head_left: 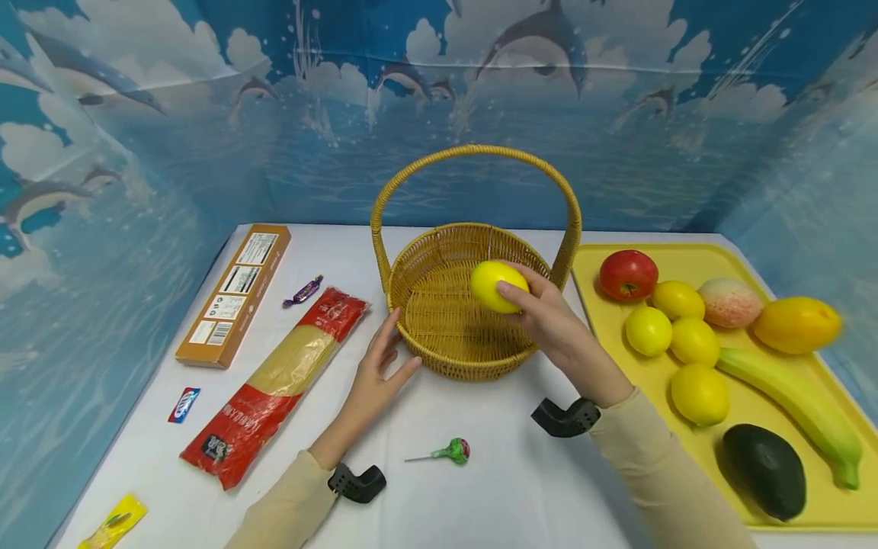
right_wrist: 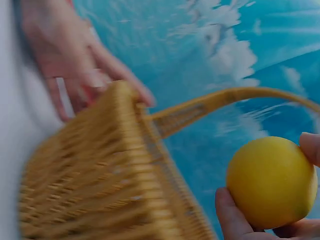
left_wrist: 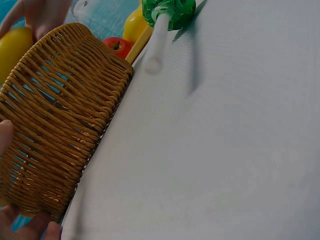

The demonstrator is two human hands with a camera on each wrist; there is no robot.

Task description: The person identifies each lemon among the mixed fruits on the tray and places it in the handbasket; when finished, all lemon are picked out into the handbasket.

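Observation:
My right hand [head_left: 552, 320] grips a yellow lemon [head_left: 495, 287] above the round wicker basket [head_left: 473, 367]. The same lemon [right_wrist: 270, 182] shows between thumb and fingers in the right wrist view. Nothing else lies in the part of the basket that I can see. At the basket's left side is my left hand [head_left: 375, 374], its fingers spread and lightly bent against or close to the rim. In the left wrist view, fingertips of that hand lie along the woven wall [left_wrist: 65, 110].
To the right, a yellow tray [head_left: 686, 259] bears an apple [head_left: 627, 275], several lemons [head_left: 700, 394], a peach [head_left: 729, 302], a mango [head_left: 797, 325], a banana [head_left: 789, 396] and an avocado [head_left: 764, 471]. A lollipop [head_left: 458, 451], noodle packet [head_left: 281, 381], wrapped candy [head_left: 303, 291] and box [head_left: 235, 293] lie about.

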